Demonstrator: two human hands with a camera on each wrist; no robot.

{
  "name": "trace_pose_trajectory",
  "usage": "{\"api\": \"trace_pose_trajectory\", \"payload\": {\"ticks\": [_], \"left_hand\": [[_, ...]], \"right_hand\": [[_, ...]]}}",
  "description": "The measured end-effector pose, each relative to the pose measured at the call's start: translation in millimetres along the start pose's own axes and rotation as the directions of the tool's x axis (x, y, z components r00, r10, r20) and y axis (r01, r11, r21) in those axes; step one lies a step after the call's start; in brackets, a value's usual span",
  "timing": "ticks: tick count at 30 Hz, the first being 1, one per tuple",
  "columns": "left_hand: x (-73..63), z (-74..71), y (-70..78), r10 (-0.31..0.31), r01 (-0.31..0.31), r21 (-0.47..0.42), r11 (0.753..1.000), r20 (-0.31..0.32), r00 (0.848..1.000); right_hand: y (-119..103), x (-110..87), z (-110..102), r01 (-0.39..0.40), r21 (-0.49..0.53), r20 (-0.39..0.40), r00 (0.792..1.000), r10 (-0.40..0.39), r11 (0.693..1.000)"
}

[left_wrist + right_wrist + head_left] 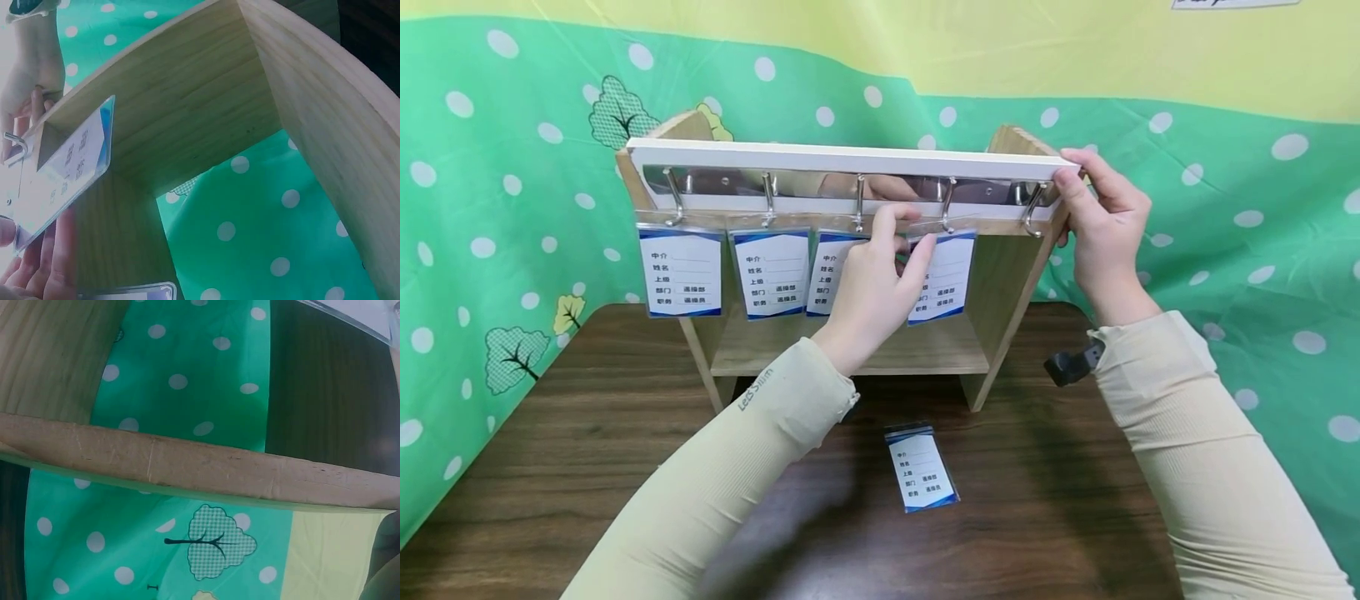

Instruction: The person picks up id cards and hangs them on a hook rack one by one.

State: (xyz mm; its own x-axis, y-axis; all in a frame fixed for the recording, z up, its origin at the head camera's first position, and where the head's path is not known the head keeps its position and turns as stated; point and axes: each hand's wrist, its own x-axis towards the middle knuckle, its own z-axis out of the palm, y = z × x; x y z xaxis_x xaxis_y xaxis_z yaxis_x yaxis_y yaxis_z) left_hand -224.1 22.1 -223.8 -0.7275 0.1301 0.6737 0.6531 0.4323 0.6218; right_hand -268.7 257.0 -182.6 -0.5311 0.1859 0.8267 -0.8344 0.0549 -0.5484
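A wooden stand with a white-edged hook rail (850, 157) carries several metal hooks. Clear-sleeved badge cards hang below it: one card (681, 271) at the far left, a second card (772, 275), a third card (829, 262) partly behind my left hand, and a fourth card (951, 279). My left hand (876, 283) pinches the fourth card near its upper left corner, the thumb in front; in the left wrist view fingers (62, 250) lie behind that card (78, 165). At the rail's right end my right hand (1108, 225) grips the corner, thumb in front.
Another badge card (923, 471) lies on the dark wooden table (1037, 517) before the stand. The rightmost hook (1033, 208) bears no card. A green dotted cloth (1247, 292) hangs behind. A black device (1071, 365) is strapped at the right wrist.
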Motion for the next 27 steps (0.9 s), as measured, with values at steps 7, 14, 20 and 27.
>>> {"api": "trace_pose_trajectory", "payload": {"ticks": [7, 14, 20, 27], "left_hand": [[-11.7, -7.4, -3.8, 0.075, -0.076, 0.074, 0.994, 0.022, 0.997], [-20.0, -12.2, -11.2, 0.143, -0.146, 0.14, 0.979, 0.028, 0.989], [-25.9, -14.0, -16.3, 0.154, -0.154, 0.136, 0.979, 0.015, 0.988], [-39.3, -16.8, -17.3, 0.096, -0.1, 0.089, 0.991, 0.046, 0.994]], "right_hand": [[0.5, -0.3, 0.6, -0.004, -0.012, -0.005, 1.0, 0.004, 1.0], [-1.0, -0.4, -0.3, 0.006, -0.034, -0.004, 1.0, -0.006, 0.999], [-2.3, -0.8, 0.1, 0.001, -0.025, -0.009, 1.0, -0.001, 1.0], [-2.2, -1.1, 1.3, 0.0, -0.002, 0.001, 1.0, 0.0, 1.0]]}}
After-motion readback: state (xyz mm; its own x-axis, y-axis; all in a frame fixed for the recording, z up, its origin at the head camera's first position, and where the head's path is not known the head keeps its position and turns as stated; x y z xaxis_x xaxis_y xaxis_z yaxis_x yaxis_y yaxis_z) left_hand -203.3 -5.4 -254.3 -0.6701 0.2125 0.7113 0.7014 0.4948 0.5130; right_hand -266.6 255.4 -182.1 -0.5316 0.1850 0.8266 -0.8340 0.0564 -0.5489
